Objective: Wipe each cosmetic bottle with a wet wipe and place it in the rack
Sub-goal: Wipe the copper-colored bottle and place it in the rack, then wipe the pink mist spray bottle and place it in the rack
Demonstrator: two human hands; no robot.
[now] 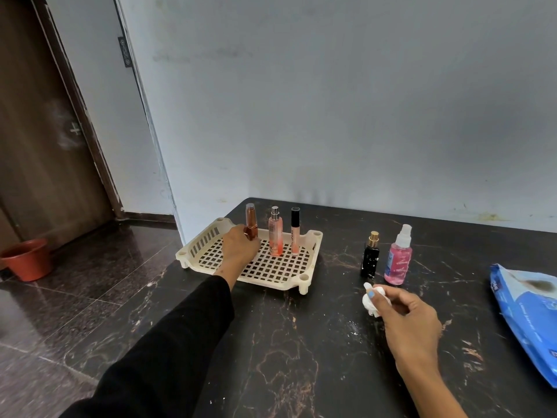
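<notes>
Red pot (28, 259) beside brown door (36, 131)

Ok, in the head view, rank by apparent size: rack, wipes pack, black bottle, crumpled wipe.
1. rack
2. wipes pack, cut off by the frame edge, so unsure against the rack
3. black bottle
4. crumpled wipe, partly hidden in the right hand

Glossy marble table (301, 342) (veined), matt plastic rack (193, 251).

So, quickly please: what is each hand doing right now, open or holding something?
Left hand: grips the brown bottle, standing upright in the rack.
Right hand: pinches the crumpled wet wipe above the table.
</notes>
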